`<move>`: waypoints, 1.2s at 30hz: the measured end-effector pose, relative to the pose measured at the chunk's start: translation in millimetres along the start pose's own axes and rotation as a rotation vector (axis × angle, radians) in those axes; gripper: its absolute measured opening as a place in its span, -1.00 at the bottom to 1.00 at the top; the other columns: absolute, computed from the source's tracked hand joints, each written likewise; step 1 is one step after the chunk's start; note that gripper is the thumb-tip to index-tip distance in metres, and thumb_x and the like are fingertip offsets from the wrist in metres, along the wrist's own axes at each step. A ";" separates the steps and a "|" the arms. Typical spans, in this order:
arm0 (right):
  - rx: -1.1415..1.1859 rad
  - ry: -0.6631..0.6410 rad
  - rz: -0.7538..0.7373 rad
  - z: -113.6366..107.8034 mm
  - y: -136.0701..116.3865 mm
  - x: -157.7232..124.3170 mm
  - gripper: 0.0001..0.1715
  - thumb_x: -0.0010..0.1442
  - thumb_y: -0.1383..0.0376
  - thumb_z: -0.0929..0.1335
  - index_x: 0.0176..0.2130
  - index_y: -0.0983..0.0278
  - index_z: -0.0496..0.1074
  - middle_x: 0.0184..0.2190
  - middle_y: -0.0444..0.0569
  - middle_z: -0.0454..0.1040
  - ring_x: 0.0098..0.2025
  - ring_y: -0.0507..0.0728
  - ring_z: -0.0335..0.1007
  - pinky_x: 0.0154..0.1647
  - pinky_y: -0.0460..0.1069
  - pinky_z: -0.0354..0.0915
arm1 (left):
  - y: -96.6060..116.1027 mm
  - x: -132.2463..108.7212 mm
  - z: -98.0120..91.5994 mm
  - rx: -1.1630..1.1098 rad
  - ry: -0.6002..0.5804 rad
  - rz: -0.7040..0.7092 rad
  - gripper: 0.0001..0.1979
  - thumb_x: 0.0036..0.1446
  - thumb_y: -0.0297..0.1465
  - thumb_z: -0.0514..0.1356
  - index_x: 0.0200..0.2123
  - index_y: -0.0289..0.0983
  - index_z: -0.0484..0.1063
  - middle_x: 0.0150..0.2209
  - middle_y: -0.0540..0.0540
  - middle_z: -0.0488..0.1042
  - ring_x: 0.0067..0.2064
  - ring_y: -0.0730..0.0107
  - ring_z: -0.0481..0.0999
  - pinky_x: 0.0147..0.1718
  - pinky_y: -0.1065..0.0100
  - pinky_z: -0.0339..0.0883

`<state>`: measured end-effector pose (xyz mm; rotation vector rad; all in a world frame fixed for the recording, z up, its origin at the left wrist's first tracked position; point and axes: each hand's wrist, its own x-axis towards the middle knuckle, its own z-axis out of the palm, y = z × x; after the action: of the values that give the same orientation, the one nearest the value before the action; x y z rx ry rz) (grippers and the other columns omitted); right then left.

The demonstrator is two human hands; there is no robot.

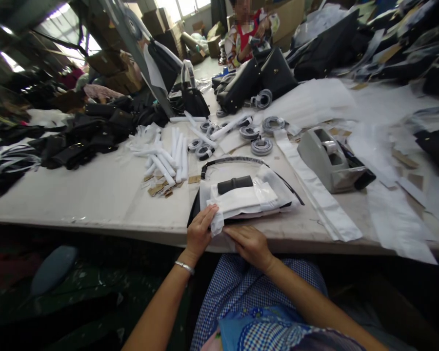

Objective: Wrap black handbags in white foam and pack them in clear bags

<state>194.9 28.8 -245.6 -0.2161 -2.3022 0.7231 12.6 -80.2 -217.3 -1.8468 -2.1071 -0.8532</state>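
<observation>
A black handbag lies on the table's front edge, its face covered by white wrapping paper. Its dark handle arches away from me. On the white layer rests a small black piece, whose kind I cannot make out. My left hand pinches the near left end of the wrapping paper between thumb and fingers. Beside it, my right hand has its fingers pressed together at the paper's lower edge; the fingertips are partly hidden there.
A grey tape dispenser and long white paper strips lie to the right. White rolled tubes and coiled grey straps sit beyond the bag. Black bags stand farther back, near another person. A metal post rises at the left.
</observation>
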 end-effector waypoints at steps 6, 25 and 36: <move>-0.074 -0.088 -0.134 -4.0 -0.2 -4.3 -0.42 0.33 0.24 0.35 0.28 0.28 0.27 0.13 0.09 0.49 0.22 0.27 0.33 0.25 0.23 0.20 | -0.8 0.5 -1.0 -0.020 -0.002 0.000 -0.37 0.22 -0.55 0.17 0.32 -0.13 0.17 0.20 -0.15 0.43 0.24 0.24 0.40 0.20 0.15 0.36; -0.225 0.113 0.119 26.5 -31.5 -17.0 -0.61 0.25 0.24 0.41 0.04 0.31 0.43 -0.02 0.12 0.56 0.11 0.30 0.38 0.27 0.31 0.09 | -7.5 -1.5 2.8 -0.013 0.022 0.046 -0.34 0.20 -0.47 0.23 0.34 -0.12 0.14 0.22 -0.12 0.42 0.25 0.19 0.39 0.22 0.15 0.32; -0.158 0.195 0.128 20.5 -46.6 -9.9 -0.89 0.30 0.28 0.38 -0.23 0.22 0.56 -0.28 -0.05 0.62 -0.25 0.13 0.52 -0.14 0.01 0.36 | -17.8 17.0 -11.1 0.080 0.050 0.225 -0.36 0.18 -0.31 0.28 0.31 -0.19 0.22 0.16 -0.19 0.48 0.16 0.15 0.49 0.15 0.26 0.35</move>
<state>190.7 -22.3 -237.6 -0.4892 -2.1729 0.5566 -10.0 -72.9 -204.6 -1.9526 -1.8320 -0.7422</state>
